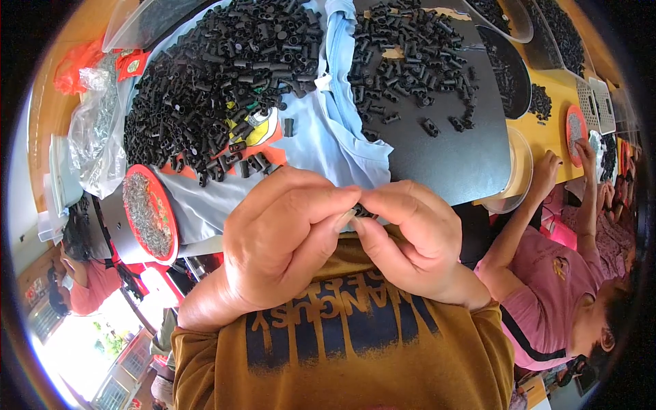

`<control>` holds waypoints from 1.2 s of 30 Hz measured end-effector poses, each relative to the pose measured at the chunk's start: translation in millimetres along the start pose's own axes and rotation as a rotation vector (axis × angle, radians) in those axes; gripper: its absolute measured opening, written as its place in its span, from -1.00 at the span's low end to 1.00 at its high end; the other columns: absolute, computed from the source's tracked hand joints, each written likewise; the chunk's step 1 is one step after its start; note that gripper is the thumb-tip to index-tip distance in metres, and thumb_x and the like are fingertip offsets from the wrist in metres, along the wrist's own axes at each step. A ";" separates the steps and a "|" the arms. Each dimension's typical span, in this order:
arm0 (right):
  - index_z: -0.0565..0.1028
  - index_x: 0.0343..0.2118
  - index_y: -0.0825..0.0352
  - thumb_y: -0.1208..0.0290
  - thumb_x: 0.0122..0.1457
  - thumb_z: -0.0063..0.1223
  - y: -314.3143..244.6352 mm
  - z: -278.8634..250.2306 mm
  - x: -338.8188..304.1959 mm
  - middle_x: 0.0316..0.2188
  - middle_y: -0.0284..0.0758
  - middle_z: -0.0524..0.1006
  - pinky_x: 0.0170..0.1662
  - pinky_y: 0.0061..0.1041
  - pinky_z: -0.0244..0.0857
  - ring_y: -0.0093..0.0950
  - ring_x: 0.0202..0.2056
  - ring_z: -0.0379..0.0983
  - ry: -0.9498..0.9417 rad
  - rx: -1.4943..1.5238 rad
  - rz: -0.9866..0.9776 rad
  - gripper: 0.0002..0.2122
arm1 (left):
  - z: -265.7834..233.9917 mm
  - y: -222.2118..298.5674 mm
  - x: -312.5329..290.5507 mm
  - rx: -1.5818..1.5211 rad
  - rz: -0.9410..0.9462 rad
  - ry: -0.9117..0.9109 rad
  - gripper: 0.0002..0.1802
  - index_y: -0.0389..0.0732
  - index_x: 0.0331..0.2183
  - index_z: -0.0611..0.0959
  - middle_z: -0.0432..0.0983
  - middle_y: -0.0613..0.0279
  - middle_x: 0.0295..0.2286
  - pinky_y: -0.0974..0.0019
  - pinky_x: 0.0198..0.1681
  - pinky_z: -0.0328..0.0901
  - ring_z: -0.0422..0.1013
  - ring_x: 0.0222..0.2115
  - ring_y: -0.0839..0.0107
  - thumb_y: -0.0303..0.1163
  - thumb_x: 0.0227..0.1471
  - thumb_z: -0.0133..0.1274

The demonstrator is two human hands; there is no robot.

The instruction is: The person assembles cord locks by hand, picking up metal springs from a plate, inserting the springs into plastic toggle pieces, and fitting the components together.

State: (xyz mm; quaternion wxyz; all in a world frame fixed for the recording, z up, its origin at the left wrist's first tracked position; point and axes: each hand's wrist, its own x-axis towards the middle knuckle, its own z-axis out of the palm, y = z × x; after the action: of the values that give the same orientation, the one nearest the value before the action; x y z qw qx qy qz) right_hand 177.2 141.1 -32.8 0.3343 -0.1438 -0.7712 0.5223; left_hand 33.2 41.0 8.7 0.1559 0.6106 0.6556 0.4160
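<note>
Bare hands meet in front of the chest, the left hand (283,236) and right hand (413,242) with thumbs and forefingers closed, gripping 1 small black piece (364,211) between them; the other fingers curl in, partly hidden.

Beyond them stretches a dark table (458,157), partly covered by a pale blue cloth (301,157). At the right, a co-worker in a pink shirt (540,280) sits by a yellow table (557,140). Black tube-shaped parts form 2 spreads: a big pile (225,75) on the cloth and a looser heap (410,55) to its right. At the left, a red plate (171,236) holds fine silvery bits (145,212).

By appearance, the step in hand is close fingertip work on that 1 piece. The next move likely calls for a steady pinch from both hands; whether a silvery bit is hidden there cannot be told.
</note>
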 end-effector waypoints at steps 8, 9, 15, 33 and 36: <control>0.49 -0.37 0.44 0.67 -0.19 0.20 3.2 4.2 2.2 -0.51 -0.25 0.51 -0.46 -0.42 0.35 -0.32 -0.52 0.47 0.027 -0.112 -0.112 -0.76 | 1.3 -1.0 -0.1 -0.039 -0.053 -0.001 -0.76 -0.38 -0.32 0.57 0.48 0.10 -0.49 0.37 -0.47 0.32 0.42 -0.49 0.28 -0.73 -0.16 0.05; 0.48 -0.38 0.44 0.67 -0.18 0.20 3.1 4.5 2.2 -0.52 -0.25 0.51 -0.46 -0.42 0.34 -0.32 -0.52 0.47 0.021 -0.108 -0.101 -0.77 | 1.3 -1.5 -0.7 -0.038 -0.054 -0.001 -0.76 -0.38 -0.32 0.57 0.48 0.10 -0.49 0.37 -0.47 0.32 0.42 -0.49 0.28 -0.73 -0.16 0.05; 0.49 -0.36 0.39 0.63 -0.13 0.18 3.6 3.8 0.6 -0.54 -0.25 0.49 -0.48 -0.49 0.30 -0.36 -0.55 0.45 -0.054 0.046 0.041 -0.79 | -0.2 -3.1 -3.3 -0.095 -0.091 -0.023 -0.74 -0.39 -0.30 0.58 0.48 0.12 -0.49 0.39 -0.48 0.30 0.40 -0.50 0.32 -0.72 -0.16 0.06; 0.49 -0.36 0.40 0.60 0.00 0.14 2.7 6.1 2.8 -0.54 -0.31 0.49 -0.46 -0.61 0.26 -0.57 -0.54 0.42 -0.093 0.358 0.193 -0.88 | -1.4 -5.4 -6.8 -0.083 -0.045 0.035 -0.72 -0.39 -0.29 0.56 0.47 0.15 -0.51 0.40 -0.52 0.27 0.38 -0.54 0.35 -0.74 -0.16 0.04; 0.49 -0.37 0.41 0.58 0.04 0.13 4.6 7.4 -1.1 -0.53 -0.36 0.49 -0.43 -0.63 0.27 -0.65 -0.50 0.40 -0.097 0.520 0.296 -0.91 | -4.5 -9.3 -8.1 -0.116 -0.011 0.005 -0.66 -0.38 -0.24 0.56 0.47 0.15 -0.49 0.40 -0.51 0.26 0.36 -0.54 0.36 -0.71 -0.20 0.07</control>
State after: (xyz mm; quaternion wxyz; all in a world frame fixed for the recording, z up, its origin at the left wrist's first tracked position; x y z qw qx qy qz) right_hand 172.5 137.2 -39.1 0.2428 -0.1390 -0.5973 0.7516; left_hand 25.4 32.7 2.1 0.1920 0.5958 0.6342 0.4539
